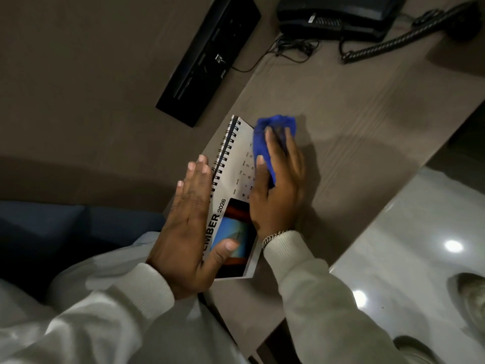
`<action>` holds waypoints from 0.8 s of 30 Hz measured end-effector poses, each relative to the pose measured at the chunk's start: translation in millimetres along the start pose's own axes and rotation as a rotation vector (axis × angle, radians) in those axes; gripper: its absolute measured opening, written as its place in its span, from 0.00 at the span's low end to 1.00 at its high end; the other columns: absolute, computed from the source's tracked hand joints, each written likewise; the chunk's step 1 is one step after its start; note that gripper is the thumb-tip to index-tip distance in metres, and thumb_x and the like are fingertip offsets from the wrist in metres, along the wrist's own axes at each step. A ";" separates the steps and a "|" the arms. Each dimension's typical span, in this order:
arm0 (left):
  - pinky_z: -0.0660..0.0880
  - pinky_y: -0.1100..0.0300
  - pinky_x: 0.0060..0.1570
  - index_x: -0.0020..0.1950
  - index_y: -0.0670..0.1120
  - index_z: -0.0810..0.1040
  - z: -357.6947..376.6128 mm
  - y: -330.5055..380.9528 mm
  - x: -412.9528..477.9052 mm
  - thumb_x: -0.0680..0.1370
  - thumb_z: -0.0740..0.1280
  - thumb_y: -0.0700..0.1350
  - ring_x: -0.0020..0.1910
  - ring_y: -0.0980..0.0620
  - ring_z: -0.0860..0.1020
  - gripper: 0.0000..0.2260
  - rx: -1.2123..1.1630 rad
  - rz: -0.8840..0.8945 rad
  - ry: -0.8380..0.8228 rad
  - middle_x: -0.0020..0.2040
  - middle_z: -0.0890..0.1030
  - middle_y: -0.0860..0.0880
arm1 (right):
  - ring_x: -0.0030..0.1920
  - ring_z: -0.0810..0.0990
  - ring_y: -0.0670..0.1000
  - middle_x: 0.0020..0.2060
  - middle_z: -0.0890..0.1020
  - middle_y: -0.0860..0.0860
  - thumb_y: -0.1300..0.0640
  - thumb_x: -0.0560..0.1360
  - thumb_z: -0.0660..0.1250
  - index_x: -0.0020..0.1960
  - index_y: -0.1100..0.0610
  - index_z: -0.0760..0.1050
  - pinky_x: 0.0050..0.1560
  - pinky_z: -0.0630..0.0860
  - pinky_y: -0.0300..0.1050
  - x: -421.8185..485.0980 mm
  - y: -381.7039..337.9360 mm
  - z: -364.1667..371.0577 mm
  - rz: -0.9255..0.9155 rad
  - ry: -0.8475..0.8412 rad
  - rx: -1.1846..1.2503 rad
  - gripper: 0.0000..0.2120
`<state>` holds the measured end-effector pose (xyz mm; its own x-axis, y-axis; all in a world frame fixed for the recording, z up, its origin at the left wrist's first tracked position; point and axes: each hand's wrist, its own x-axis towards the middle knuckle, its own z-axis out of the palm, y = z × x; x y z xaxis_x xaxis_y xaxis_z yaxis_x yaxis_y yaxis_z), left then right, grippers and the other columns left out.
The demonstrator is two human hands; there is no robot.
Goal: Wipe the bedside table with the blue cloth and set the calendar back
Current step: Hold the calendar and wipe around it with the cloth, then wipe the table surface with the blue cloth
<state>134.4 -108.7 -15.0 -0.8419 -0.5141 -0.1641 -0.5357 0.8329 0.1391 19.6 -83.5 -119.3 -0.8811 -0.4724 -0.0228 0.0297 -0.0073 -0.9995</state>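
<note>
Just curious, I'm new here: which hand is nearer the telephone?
Right. The right hand, holding the blue cloth on the table, sits partway toward the telephone; the left hand, gripping the calendar, is farther back.

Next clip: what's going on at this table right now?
A person is wiping the bedside table. The right hand presses the bunched blue cloth onto the tabletop, right beside the calendar. The left hand holds the calendar, thumb across its front and fingers straight along the spiral side. A telephone sits at the far end.
</note>
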 end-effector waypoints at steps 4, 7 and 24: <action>0.45 0.42 0.77 0.78 0.41 0.40 -0.1 -1.5 -1.0 0.77 0.49 0.64 0.80 0.44 0.42 0.40 0.016 0.005 -0.009 0.81 0.42 0.43 | 0.74 0.68 0.60 0.73 0.71 0.60 0.62 0.79 0.65 0.70 0.59 0.72 0.67 0.74 0.64 -36.9 13.5 -12.8 0.005 -0.019 -0.089 0.19; 0.44 0.43 0.78 0.78 0.41 0.40 -0.2 -2.0 -0.5 0.77 0.49 0.64 0.80 0.44 0.42 0.40 0.031 0.005 -0.013 0.81 0.42 0.44 | 0.76 0.64 0.58 0.76 0.66 0.54 0.55 0.80 0.59 0.73 0.51 0.67 0.72 0.69 0.64 -81.2 23.0 -19.3 0.006 -0.149 -0.129 0.21; 0.47 0.44 0.77 0.79 0.42 0.40 -2.0 -1.9 -3.8 0.77 0.47 0.65 0.80 0.45 0.44 0.39 0.123 -0.027 -0.046 0.81 0.45 0.41 | 0.75 0.67 0.60 0.74 0.70 0.60 0.62 0.80 0.65 0.72 0.59 0.70 0.73 0.69 0.59 25.1 -6.7 -34.7 0.032 -0.216 -0.312 0.20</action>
<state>138.5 -108.8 -12.7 -0.8216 -0.5294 -0.2114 -0.5440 0.8390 0.0133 -19.1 -64.7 -113.9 -0.7614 -0.6430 -0.0829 -0.1185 0.2638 -0.9573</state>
